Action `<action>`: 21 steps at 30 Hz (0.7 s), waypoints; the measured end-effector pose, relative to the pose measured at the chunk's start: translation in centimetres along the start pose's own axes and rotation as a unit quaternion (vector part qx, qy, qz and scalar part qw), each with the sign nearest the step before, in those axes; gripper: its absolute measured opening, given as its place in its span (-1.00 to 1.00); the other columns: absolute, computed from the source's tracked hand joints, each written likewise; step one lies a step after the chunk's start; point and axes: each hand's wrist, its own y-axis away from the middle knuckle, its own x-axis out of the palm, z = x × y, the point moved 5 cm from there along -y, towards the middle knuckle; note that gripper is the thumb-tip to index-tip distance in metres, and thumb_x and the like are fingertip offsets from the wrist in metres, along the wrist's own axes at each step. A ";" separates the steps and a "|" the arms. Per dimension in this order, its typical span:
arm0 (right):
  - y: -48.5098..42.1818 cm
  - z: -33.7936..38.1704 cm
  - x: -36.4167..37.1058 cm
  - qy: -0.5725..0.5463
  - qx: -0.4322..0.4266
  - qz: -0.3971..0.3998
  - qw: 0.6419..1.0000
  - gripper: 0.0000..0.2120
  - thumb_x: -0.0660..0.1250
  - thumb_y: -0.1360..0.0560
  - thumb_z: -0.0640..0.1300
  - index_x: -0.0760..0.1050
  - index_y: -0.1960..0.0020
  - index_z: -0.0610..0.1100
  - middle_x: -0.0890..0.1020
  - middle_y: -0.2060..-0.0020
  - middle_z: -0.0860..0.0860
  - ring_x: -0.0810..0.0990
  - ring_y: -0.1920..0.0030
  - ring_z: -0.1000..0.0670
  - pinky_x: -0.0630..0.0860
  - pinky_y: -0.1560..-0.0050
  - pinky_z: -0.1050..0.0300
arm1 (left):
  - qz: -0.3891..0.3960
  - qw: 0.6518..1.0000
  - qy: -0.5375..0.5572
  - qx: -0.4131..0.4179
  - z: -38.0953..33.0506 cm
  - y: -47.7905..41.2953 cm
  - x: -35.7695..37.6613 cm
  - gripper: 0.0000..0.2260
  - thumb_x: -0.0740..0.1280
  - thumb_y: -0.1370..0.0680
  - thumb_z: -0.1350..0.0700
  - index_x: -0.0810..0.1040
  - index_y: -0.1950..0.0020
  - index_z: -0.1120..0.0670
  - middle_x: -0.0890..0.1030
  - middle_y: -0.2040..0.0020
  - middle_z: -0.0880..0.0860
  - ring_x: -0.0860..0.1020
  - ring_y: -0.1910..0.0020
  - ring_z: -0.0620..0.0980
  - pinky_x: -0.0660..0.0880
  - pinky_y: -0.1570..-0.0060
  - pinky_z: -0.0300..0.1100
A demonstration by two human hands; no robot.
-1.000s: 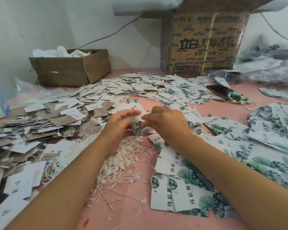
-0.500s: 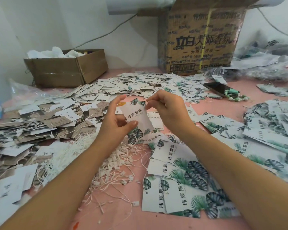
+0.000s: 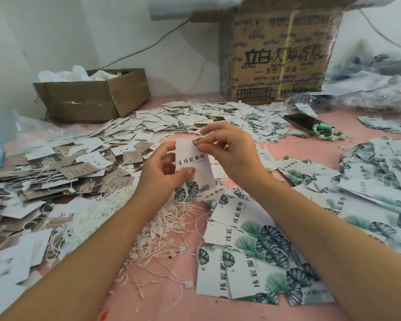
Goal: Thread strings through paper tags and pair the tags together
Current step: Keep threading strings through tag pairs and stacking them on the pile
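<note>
A: Head view. What is held?
B: One white leaf-print tag (image 3: 192, 162), held upright between both hands above the counter (image 3: 167, 297), over the heap of loose strings (image 3: 167, 228)
A: Left hand?
B: The left hand (image 3: 160, 176) is curled round the tag's lower half; the thumb is pressed on the printed face, with the fingers (image 3: 166, 148) behind
A: Right hand?
B: The right hand (image 3: 232, 151) is closed in a pinch on the tag's top edge. Whether a string is pinched there cannot be told
A: Surroundings?
B: Leaf-print tags (image 3: 252, 251) are spread just right of the strings, and brown and white tags (image 3: 56, 172) are heaped at left. A small carton (image 3: 95, 98) and a large printed carton (image 3: 280, 54) are set against the wall
</note>
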 end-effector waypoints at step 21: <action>0.5 1.8 -0.6 0.112 -0.039 -0.073 0.990 -0.94 0.39 -0.40 -0.23 0.63 0.23 -0.16 0.37 0.50 0.19 0.32 0.46 0.21 0.24 0.37 0.35 | -0.005 0.997 -0.012 0.073 -1.2 0.0 0.9 -0.56 0.38 -0.45 0.36 0.55 -0.08 -0.18 0.66 0.05 -0.16 0.56 0.09 0.03 0.58 0.00 0.06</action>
